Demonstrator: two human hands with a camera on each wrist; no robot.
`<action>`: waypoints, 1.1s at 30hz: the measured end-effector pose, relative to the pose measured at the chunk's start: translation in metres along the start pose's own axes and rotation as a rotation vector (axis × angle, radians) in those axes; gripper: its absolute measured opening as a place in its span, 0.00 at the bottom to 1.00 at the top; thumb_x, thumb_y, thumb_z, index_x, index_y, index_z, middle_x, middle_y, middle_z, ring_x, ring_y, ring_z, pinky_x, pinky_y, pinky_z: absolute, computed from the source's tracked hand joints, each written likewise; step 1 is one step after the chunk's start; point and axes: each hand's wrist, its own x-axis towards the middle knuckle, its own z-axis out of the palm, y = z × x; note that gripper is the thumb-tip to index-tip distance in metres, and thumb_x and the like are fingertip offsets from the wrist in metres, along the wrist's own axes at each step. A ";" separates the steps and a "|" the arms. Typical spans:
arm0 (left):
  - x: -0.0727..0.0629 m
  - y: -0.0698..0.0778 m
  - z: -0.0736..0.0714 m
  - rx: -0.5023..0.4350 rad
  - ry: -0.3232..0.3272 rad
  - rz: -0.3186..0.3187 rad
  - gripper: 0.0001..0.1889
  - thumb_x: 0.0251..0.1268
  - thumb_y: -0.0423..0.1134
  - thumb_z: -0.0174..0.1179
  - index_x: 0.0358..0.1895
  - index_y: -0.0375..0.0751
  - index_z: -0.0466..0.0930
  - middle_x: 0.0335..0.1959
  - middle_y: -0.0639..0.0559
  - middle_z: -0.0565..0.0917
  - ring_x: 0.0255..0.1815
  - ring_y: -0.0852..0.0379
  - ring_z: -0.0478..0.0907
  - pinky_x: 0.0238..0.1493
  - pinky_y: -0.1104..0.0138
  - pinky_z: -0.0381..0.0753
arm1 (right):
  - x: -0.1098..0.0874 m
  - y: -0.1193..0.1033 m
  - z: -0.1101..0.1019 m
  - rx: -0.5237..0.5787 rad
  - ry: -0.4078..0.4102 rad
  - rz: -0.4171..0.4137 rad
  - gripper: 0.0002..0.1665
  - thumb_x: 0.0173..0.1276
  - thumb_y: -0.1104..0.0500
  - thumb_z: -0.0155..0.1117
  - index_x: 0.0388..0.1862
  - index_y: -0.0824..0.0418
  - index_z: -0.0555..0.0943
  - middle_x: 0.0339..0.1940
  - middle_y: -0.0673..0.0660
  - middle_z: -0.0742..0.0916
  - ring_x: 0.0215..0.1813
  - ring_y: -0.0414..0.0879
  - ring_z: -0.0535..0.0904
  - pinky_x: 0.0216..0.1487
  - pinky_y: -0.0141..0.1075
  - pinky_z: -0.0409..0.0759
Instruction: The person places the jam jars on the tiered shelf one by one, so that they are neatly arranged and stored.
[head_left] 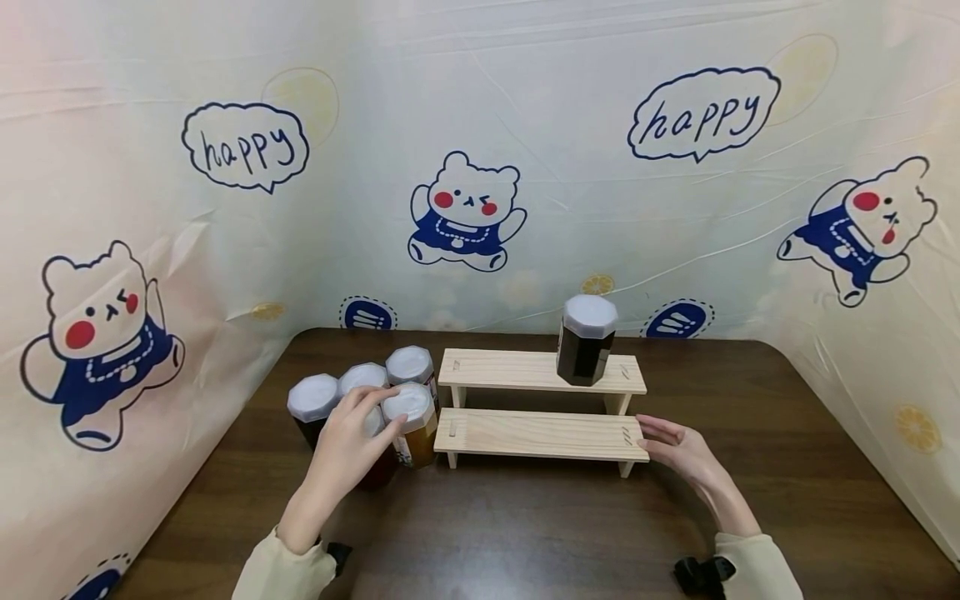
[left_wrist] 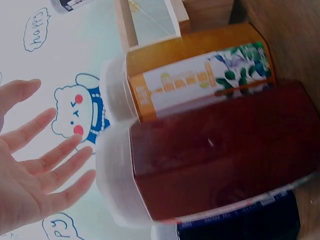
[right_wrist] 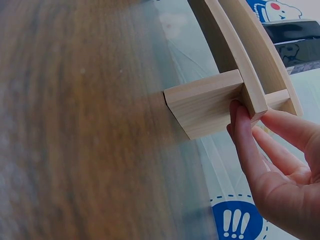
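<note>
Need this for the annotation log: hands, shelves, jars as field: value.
left hand: over amber jar and red jar, fingers spread, contact unclear
right hand: holds right end of lower shelf
upper shelf: one dark jar, right of centre
left of shelves: at least five white-lidded jars
surface: brown table

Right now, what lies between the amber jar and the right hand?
The front shelf, seen in the head view: the amber jar stands beside its left end, the right hand holds its right end.

Behind the brown table (head_left: 525, 533) hangs a pale sheet (head_left: 577, 208) (printed bears (head_left: 467, 215), "happy" bubbles (head_left: 703, 114)).
</note>
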 end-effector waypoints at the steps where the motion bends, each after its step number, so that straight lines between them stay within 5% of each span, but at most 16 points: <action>1: -0.001 -0.001 -0.001 0.002 -0.004 -0.010 0.16 0.45 0.38 0.66 0.41 0.39 0.80 0.40 0.43 0.76 0.41 0.44 0.73 0.39 0.51 0.71 | 0.000 0.000 0.000 0.002 0.001 0.000 0.36 0.58 0.62 0.61 0.62 0.74 0.60 0.59 0.71 0.68 0.44 0.33 0.77 0.43 0.30 0.75; 9: -0.010 -0.015 -0.011 0.016 -0.028 -0.052 0.17 0.44 0.37 0.67 0.40 0.39 0.80 0.40 0.43 0.75 0.44 0.43 0.71 0.42 0.49 0.69 | 0.001 0.001 0.000 0.015 -0.002 0.001 0.37 0.58 0.62 0.61 0.63 0.74 0.59 0.60 0.70 0.69 0.44 0.33 0.76 0.43 0.30 0.75; 22: -0.022 -0.023 -0.019 0.039 -0.164 -0.227 0.22 0.48 0.43 0.64 0.48 0.39 0.75 0.47 0.34 0.69 0.50 0.38 0.64 0.48 0.44 0.59 | 0.000 0.000 0.000 0.014 -0.010 0.000 0.36 0.59 0.63 0.61 0.62 0.74 0.59 0.59 0.71 0.69 0.44 0.33 0.76 0.43 0.30 0.75; 33: -0.030 -0.033 -0.013 0.045 -0.153 -0.198 0.26 0.45 0.41 0.66 0.51 0.38 0.72 0.45 0.33 0.68 0.46 0.36 0.67 0.41 0.44 0.63 | 0.000 0.000 0.000 0.020 -0.008 0.002 0.36 0.59 0.62 0.61 0.63 0.74 0.59 0.60 0.71 0.67 0.45 0.32 0.76 0.43 0.30 0.75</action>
